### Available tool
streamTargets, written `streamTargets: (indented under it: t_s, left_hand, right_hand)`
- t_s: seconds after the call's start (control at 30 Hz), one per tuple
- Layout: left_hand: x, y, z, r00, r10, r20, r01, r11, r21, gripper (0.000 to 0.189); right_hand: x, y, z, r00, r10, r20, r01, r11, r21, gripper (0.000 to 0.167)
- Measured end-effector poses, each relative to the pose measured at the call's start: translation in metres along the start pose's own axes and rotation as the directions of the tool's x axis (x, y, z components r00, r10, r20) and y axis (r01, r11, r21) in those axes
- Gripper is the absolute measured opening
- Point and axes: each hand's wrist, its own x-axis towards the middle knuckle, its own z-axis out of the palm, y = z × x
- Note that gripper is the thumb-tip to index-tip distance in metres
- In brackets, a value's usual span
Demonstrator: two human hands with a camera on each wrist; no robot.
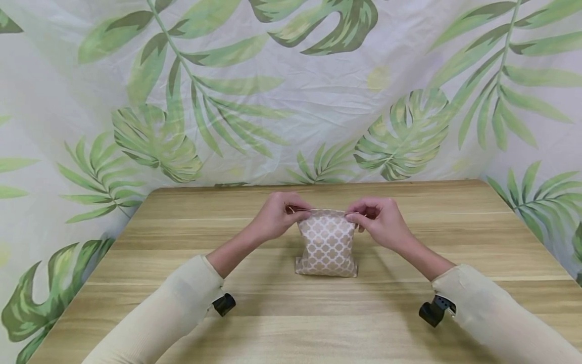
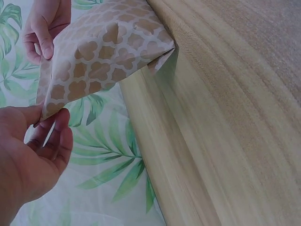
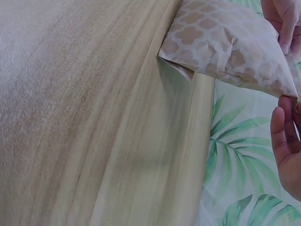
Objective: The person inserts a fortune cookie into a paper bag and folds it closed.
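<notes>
A small, puffed-out paper bag (image 1: 328,242) with a tan and white lattice pattern stands on the wooden table, its bottom edge on the tabletop. At its upper left corner, my left hand (image 1: 277,216) pinches the rim between thumb and fingers. The opposite top corner is pinched by my right hand (image 1: 378,220). Between the two hands the top edge runs straight and looks flattened together. In the left wrist view the bag (image 2: 101,56) bulges in the middle, with a folded flap at its base. What the bag contains is hidden.
The wooden table (image 1: 191,263) reaches back to a hanging cloth (image 1: 318,101) printed with green leaves. Black wrist cameras hang below the left sleeve (image 1: 182,296) and the right sleeve (image 1: 491,303).
</notes>
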Motion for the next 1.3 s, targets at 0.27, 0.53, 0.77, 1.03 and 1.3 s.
streamTargets:
  t_s: [0.27,0.53,0.77,1.03,1.3]
  left_hand:
    - [-0.001,-0.006,0.005,0.999,0.022,-0.03,-0.025,0.993,-0.116,0.016]
    - [-0.002,-0.006,0.006,1.0,-0.018,-0.019,0.015,0.993,-0.117,0.015]
    - [-0.003,-0.011,0.009,0.999,-0.046,-0.02,0.042,0.985,-0.166,0.014]
    - [-0.007,-0.021,0.015,0.995,-0.099,-0.014,0.095,0.976,-0.198,0.016]
    - [-0.005,-0.033,0.019,0.976,-0.212,0.052,0.218,0.958,-0.187,0.018]
  right_hand:
    - [0.001,0.008,-0.001,1.0,-0.014,0.012,0.013,0.996,0.086,0.011]
    - [0.001,0.009,0.002,1.0,-0.011,0.008,0.01,0.997,0.071,0.006]
    - [0.0,0.014,0.005,1.0,-0.01,0.015,0.008,0.995,0.1,0.004]
    - [0.002,0.019,0.01,0.984,0.156,0.083,-0.164,0.981,0.101,0.008]
    - [0.003,0.026,0.015,0.96,0.259,0.101,-0.268,0.96,0.085,0.012]
